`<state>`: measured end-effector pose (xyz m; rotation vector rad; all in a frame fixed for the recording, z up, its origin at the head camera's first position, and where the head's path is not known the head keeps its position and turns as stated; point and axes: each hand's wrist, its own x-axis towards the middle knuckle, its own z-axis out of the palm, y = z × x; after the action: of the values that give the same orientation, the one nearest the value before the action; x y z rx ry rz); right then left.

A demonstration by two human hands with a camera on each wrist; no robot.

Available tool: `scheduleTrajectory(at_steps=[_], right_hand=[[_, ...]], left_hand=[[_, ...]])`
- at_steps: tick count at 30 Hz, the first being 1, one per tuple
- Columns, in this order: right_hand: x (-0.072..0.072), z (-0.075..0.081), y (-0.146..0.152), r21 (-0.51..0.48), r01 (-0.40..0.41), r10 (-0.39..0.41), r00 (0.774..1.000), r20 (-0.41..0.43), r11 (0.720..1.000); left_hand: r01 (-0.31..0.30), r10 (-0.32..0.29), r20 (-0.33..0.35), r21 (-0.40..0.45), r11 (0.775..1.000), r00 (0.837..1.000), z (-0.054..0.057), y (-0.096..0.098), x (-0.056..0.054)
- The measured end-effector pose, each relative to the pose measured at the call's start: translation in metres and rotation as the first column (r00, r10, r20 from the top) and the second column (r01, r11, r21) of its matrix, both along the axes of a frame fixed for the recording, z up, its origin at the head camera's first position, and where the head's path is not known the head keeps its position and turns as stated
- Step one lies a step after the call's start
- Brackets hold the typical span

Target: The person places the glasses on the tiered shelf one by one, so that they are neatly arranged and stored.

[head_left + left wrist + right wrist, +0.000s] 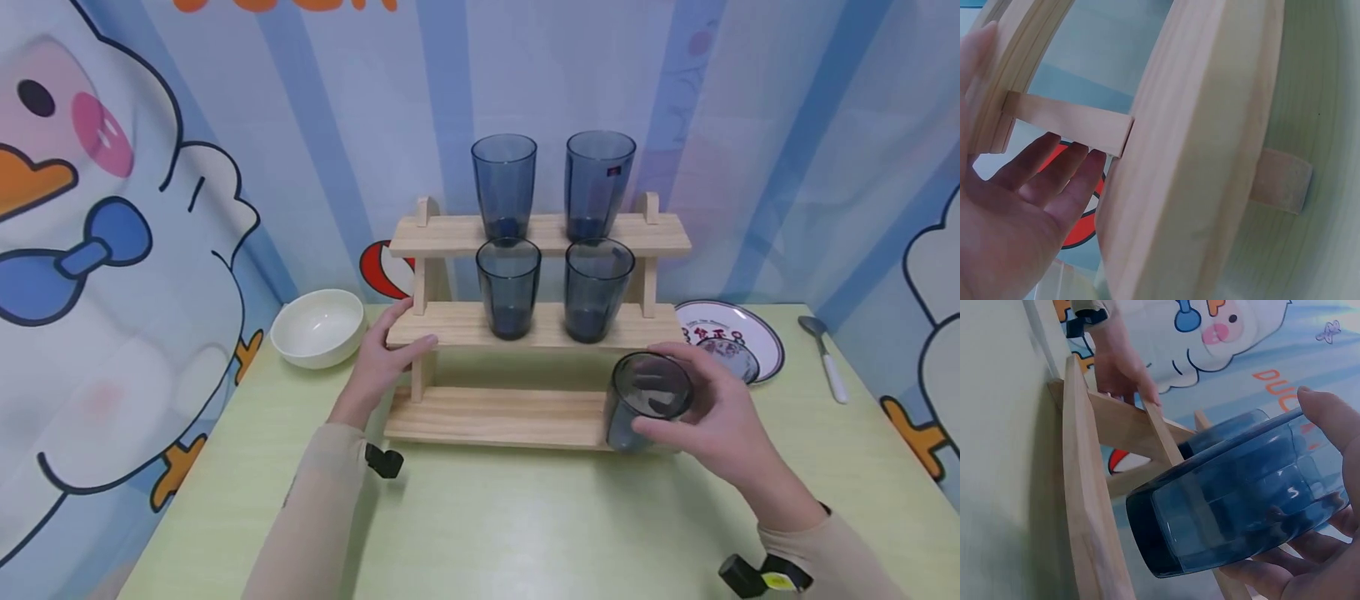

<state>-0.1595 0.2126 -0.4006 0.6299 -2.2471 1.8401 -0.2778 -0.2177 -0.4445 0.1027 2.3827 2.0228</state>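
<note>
A three-tier wooden rack [495, 417] stands on the table. My left hand [381, 360] grips the left end of its middle shelf, thumb along the front edge; the left wrist view shows the fingers beside the side post [1072, 119]. My right hand [720, 417] holds a blue-grey glass tumbler [630, 408] by its side, thumb near the rim, over the right end of the bottom shelf. In the right wrist view the tumbler's dark base [1150, 534] points toward the bottom board; contact cannot be told. Two similar tumblers [510, 292] stand on the middle shelf and two more [504, 183] on the top.
Left of the rack sits a white bowl [318, 329]. Behind my right hand lies a patterned plate [768, 342] with a smaller round dish [731, 358] on it. A spoon with a white handle [832, 377] lies farther right. A printed cartoon curtain [360, 108] hangs behind.
</note>
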Motion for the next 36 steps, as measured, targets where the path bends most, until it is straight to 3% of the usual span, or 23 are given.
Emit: scheduleTrajectory(at_steps=[6, 11, 20, 36], right_hand=[[-0.009, -0.004, -0.026, 0.118, 0.019, -0.022, 0.999, 0.027, 0.993], [-0.017, -0.01, -0.047, 0.131, -0.019, 0.007, 0.996, 0.091, 0.991], [-0.026, -0.015, -0.081, 0.066, -0.077, 0.066, 0.986, 0.155, 0.995], [-0.033, -0.022, -0.11, 0.028, -0.061, 0.056, 0.986, 0.159, 0.998]], left_hand=[[0.001, -0.001, 0.013, 0.003, 1.0, 1.0, 0.002, -0.001, 0.001], [0.0, 0.0, 0.02, 0.007, 1.0, 1.0, 0.001, -0.001, -0.001], [-0.002, 0.003, 0.031, -0.004, 1.0, 1.0, 0.0, -0.002, -0.001], [0.007, -0.007, 0.019, -0.01, 1.0, 1.0, 0.001, -0.001, 0.0]])
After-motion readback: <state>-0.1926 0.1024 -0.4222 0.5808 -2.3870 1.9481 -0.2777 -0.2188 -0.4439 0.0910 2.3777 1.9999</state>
